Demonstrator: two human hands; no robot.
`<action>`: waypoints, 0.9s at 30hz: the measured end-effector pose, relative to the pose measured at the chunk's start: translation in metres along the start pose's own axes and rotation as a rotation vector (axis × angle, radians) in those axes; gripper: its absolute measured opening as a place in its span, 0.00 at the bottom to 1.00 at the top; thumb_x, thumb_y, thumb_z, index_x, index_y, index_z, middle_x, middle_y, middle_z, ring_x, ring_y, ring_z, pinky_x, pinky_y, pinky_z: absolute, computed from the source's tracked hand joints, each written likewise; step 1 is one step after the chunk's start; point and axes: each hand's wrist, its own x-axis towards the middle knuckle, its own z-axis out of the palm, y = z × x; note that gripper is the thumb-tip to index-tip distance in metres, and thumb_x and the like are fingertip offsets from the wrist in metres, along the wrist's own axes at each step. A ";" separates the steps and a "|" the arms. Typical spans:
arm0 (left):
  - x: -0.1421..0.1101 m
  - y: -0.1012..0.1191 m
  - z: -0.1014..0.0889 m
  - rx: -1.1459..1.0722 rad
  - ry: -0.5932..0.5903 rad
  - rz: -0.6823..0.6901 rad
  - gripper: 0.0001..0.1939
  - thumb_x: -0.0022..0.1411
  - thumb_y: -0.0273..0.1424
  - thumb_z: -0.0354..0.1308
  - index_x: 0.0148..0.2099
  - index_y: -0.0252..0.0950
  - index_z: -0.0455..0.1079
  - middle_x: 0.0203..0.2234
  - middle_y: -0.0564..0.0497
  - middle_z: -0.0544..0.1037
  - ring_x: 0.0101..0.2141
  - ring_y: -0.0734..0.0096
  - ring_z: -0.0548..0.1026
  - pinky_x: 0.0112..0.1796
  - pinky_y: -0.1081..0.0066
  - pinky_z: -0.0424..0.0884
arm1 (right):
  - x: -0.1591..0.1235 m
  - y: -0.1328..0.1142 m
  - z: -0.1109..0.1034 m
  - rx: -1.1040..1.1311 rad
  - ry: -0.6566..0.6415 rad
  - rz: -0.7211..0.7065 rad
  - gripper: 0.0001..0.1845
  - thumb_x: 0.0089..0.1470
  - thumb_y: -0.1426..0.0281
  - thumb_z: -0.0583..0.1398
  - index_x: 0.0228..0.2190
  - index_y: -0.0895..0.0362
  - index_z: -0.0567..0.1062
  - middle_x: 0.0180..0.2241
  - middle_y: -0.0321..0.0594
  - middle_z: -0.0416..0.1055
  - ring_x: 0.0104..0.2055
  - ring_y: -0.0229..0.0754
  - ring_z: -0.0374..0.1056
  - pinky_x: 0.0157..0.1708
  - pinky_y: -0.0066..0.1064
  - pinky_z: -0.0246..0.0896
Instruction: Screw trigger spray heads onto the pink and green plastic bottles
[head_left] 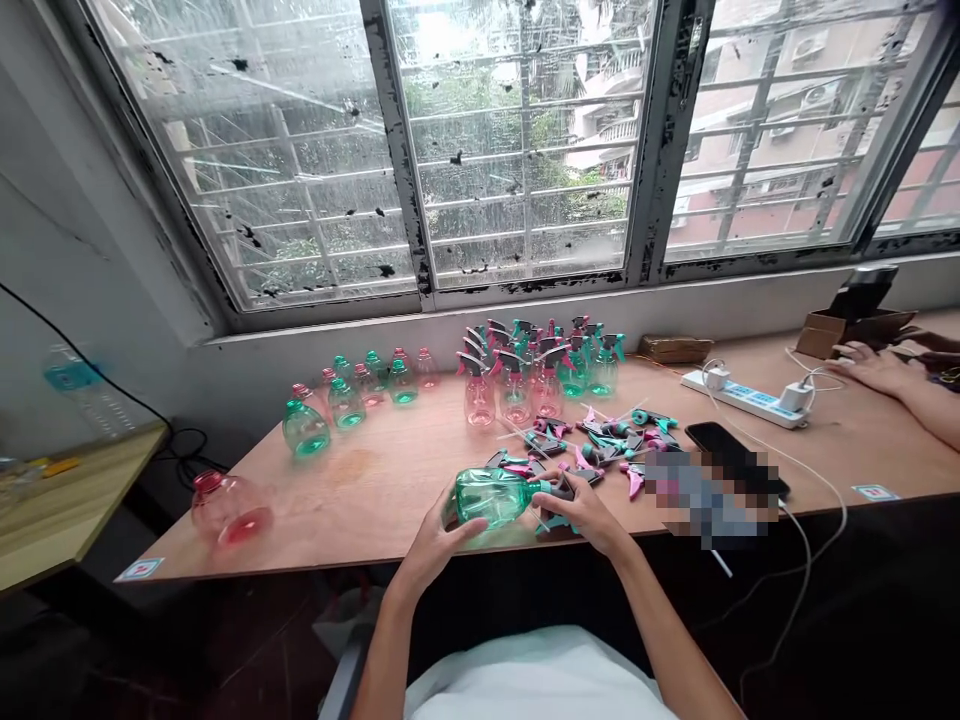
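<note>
My left hand [439, 535] cups the base of a green plastic spray bottle [491, 497] that lies on its side at the front of the wooden table [390, 480]. My right hand [581, 510] is closed around a grey and teal trigger sprayer head [559, 492] at the bottle's neck. Just behind my hands lies a heap of loose sprayer heads [600, 440] in pink, teal and grey.
Capless pink and green bottles [352, 395] stand at the back left, finished bottles with triggers [536, 370] at the back middle. A pink bottle [225, 510] lies near the left corner. A power strip [750, 398], a phone [731, 455] and another person's hand [874, 365] are at right.
</note>
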 end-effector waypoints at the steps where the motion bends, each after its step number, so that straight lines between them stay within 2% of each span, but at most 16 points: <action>1: 0.000 -0.002 0.000 -0.004 0.003 0.003 0.44 0.57 0.38 0.71 0.71 0.42 0.54 0.61 0.43 0.72 0.61 0.44 0.69 0.61 0.50 0.65 | 0.000 0.000 0.000 0.002 0.002 -0.002 0.25 0.46 0.55 0.72 0.40 0.57 0.76 0.21 0.30 0.74 0.24 0.41 0.72 0.26 0.31 0.69; 4: -0.001 -0.007 0.002 -0.024 0.019 0.014 0.51 0.56 0.37 0.72 0.73 0.45 0.46 0.64 0.44 0.69 0.62 0.46 0.68 0.62 0.52 0.64 | 0.001 0.002 0.000 0.008 0.010 -0.010 0.25 0.45 0.55 0.73 0.40 0.57 0.76 0.22 0.31 0.75 0.25 0.41 0.73 0.26 0.31 0.69; 7: 0.000 -0.011 0.008 -0.029 0.030 0.020 0.54 0.56 0.39 0.71 0.74 0.45 0.41 0.66 0.44 0.65 0.63 0.47 0.66 0.64 0.53 0.61 | 0.003 0.004 -0.001 0.015 0.016 -0.019 0.25 0.46 0.55 0.73 0.40 0.57 0.75 0.22 0.31 0.76 0.24 0.41 0.73 0.26 0.31 0.70; 11: 0.006 -0.014 0.017 -0.001 0.068 0.025 0.54 0.54 0.41 0.72 0.73 0.41 0.45 0.66 0.40 0.65 0.64 0.44 0.64 0.65 0.52 0.58 | 0.005 0.004 -0.001 0.016 0.018 -0.043 0.25 0.46 0.55 0.73 0.39 0.56 0.75 0.22 0.30 0.75 0.24 0.40 0.73 0.26 0.30 0.69; 15: 0.012 -0.013 0.022 0.019 0.124 0.044 0.44 0.62 0.48 0.64 0.71 0.37 0.51 0.62 0.38 0.70 0.62 0.44 0.67 0.63 0.51 0.60 | 0.007 0.004 0.000 0.015 0.010 -0.063 0.24 0.46 0.54 0.73 0.38 0.56 0.75 0.22 0.30 0.75 0.24 0.40 0.73 0.26 0.31 0.69; 18: 0.014 -0.012 0.022 0.026 0.141 0.065 0.40 0.61 0.47 0.65 0.68 0.38 0.57 0.61 0.40 0.71 0.63 0.43 0.66 0.64 0.52 0.59 | 0.008 0.004 0.000 0.024 0.002 -0.068 0.24 0.46 0.55 0.73 0.38 0.56 0.74 0.22 0.30 0.76 0.24 0.40 0.73 0.25 0.30 0.68; 20: 0.014 -0.012 0.022 0.015 0.124 0.079 0.42 0.60 0.45 0.67 0.69 0.39 0.55 0.62 0.41 0.71 0.63 0.45 0.65 0.64 0.53 0.59 | 0.009 0.005 0.000 0.031 0.003 -0.074 0.24 0.47 0.55 0.72 0.39 0.55 0.74 0.23 0.30 0.76 0.24 0.40 0.73 0.25 0.30 0.68; 24: 0.015 -0.017 0.022 -0.029 0.077 0.099 0.49 0.59 0.41 0.69 0.73 0.43 0.44 0.65 0.42 0.67 0.63 0.49 0.67 0.64 0.54 0.60 | 0.011 0.006 -0.002 0.037 0.013 -0.101 0.20 0.52 0.58 0.70 0.41 0.57 0.74 0.27 0.32 0.77 0.27 0.40 0.74 0.29 0.33 0.71; 27: 0.018 -0.022 0.022 -0.044 0.082 0.112 0.46 0.60 0.38 0.69 0.72 0.41 0.48 0.64 0.41 0.67 0.62 0.48 0.67 0.64 0.49 0.60 | 0.013 0.008 -0.002 0.029 0.006 -0.119 0.15 0.56 0.64 0.69 0.41 0.58 0.74 0.29 0.33 0.77 0.28 0.40 0.74 0.30 0.33 0.72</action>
